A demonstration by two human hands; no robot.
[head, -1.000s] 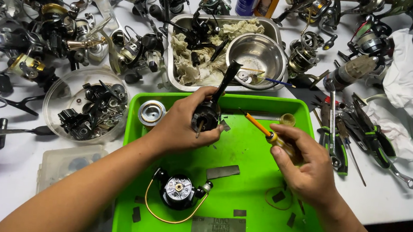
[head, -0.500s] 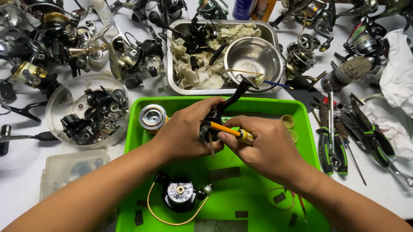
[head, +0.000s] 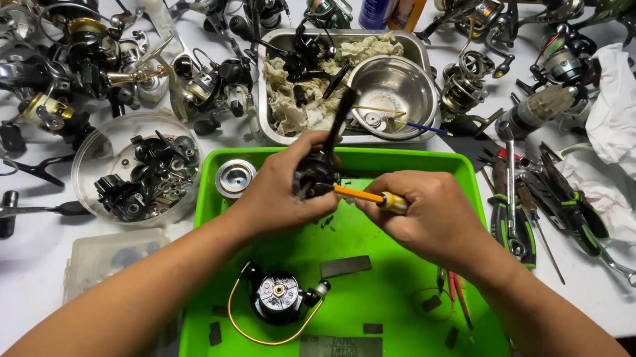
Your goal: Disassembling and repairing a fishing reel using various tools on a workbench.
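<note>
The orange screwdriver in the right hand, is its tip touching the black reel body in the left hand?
Touching. The head view shows the orange screwdriver running from the right hand straight into the black reel body gripped by the left hand, no gap visible.

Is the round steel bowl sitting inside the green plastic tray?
No, the round steel bowl sits in the metal pan behind the green plastic tray.
</note>
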